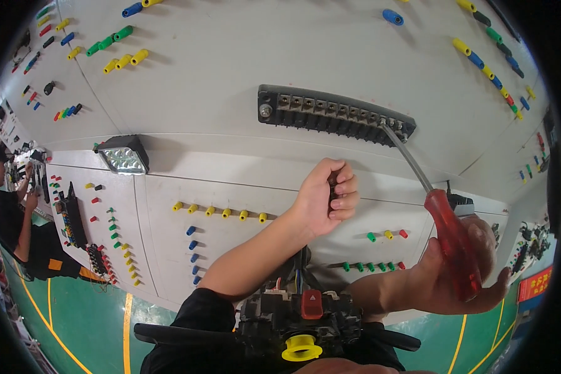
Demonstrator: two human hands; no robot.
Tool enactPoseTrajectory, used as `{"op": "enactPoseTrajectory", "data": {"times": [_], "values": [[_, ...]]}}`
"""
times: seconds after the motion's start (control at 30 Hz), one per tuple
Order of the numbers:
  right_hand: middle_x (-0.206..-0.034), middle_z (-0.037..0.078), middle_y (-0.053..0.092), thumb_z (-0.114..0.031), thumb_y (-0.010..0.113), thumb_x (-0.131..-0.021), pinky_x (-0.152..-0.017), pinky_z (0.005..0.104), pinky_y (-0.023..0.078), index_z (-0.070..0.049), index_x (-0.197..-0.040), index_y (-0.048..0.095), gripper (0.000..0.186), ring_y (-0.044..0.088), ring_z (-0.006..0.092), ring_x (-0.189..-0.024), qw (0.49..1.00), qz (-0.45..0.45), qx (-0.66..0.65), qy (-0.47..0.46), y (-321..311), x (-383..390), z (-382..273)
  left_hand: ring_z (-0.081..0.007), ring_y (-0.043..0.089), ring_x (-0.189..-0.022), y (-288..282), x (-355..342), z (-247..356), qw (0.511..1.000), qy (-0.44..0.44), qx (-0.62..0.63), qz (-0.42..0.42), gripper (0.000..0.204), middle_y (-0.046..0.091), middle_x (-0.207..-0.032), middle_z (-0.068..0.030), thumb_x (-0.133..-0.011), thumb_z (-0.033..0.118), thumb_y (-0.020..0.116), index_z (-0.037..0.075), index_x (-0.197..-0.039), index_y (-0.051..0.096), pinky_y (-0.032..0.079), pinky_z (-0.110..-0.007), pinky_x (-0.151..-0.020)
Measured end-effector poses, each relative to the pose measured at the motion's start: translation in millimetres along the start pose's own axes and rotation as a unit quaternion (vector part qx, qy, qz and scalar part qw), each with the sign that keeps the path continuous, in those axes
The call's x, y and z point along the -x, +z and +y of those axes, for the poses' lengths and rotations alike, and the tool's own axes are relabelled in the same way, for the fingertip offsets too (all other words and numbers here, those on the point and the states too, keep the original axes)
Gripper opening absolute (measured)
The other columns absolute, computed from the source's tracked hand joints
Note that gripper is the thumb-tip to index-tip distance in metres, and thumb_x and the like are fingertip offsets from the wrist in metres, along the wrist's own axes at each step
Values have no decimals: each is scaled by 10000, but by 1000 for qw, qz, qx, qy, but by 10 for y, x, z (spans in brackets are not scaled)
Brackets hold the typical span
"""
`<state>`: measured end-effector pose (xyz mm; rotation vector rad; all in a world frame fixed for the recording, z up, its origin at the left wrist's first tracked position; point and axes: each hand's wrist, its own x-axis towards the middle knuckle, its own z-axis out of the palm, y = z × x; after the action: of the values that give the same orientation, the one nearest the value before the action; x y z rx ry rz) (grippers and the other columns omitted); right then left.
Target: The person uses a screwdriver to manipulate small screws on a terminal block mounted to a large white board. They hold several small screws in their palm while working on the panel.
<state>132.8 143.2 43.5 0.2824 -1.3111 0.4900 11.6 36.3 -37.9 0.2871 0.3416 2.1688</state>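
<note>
My left hand (327, 199) is raised below the black terminal strip (318, 112), its fingers curled round something dark that I cannot make out. My right hand (427, 280), at the lower right, holds a screwdriver (449, 240) by its translucent red handle, the handle lying along the palm. The metal shaft slants up to the right-end terminals, its tip at or very near a screw there. Beneath my arms, close to my body, is a black component assembly (265, 318) with a red button and a yellow ring.
Pale panels (199, 100) carry coloured sockets (227, 212) in rows. A square lamp (121, 156) sits left of the strip. At far left a person (6, 218) in dark clothing works at another panel (90, 212). Green floor (146, 305) with yellow lines shows below.
</note>
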Motion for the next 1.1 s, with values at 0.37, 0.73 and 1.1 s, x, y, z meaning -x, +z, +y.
{"op": "enactPoseTrajectory", "data": {"times": [0.37,0.73,1.1], "values": [[-751,42,574,-182,574,-838,-530,361,330,-203,-862,427,151,570,268,-741,948,-171,-253,-90,68,12,166,-71,279,-429,-24,20,17,1000,0,10,-1,276,325,-615,45,-907,307,415,144,-690,360,200,-213,-348],[-792,191,588,-592,494,-838,-560,406,516,-53,-1022,362,585,613,375,-706,955,-105,-276,43,78,70,169,-67,279,-433,-11,-4,-7,1000,-7,16,-8,265,324,-618,48,-906,300,417,145,-697,368,198,-209,-347],[-668,126,529,-630,466,-845,-361,224,370,26,-1003,443,675,498,168,-475,985,-30,74,154,-90,77,-89,-63,278,-430,-9,-3,-6,1000,-6,12,-2,272,326,-617,53,-908,307,422,150,-692,370,195,-208,-350]]}}
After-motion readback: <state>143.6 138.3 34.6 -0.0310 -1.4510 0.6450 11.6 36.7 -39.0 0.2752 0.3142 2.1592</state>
